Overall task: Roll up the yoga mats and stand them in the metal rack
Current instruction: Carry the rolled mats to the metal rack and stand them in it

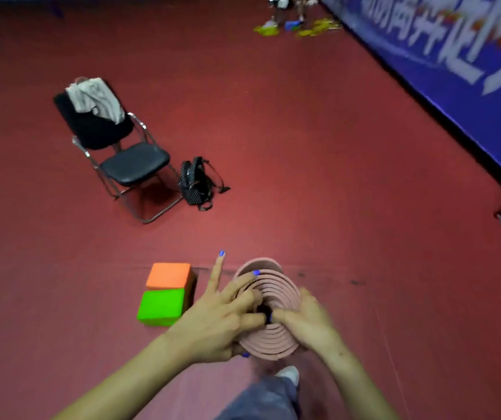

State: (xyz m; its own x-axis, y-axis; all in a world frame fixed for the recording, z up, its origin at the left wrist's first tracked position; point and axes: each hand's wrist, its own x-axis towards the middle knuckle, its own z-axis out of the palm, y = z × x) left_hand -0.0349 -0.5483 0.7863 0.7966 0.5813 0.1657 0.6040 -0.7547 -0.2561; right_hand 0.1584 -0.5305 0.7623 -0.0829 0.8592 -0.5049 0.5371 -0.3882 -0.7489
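Note:
A pink yoga mat, rolled into a coil, stands on end in front of me, and I look down onto its spiral top. My left hand grips the roll from the left, with fingers curled over the top layers into the hollow centre and the index finger sticking out straight. My right hand holds the roll's right side, its thumb reaching toward the centre. No metal rack is in view.
Orange and green foam blocks lie on the red floor just left of the roll. Farther off stand a black folding chair draped with clothes and a black backpack. A blue banner wall runs along the right.

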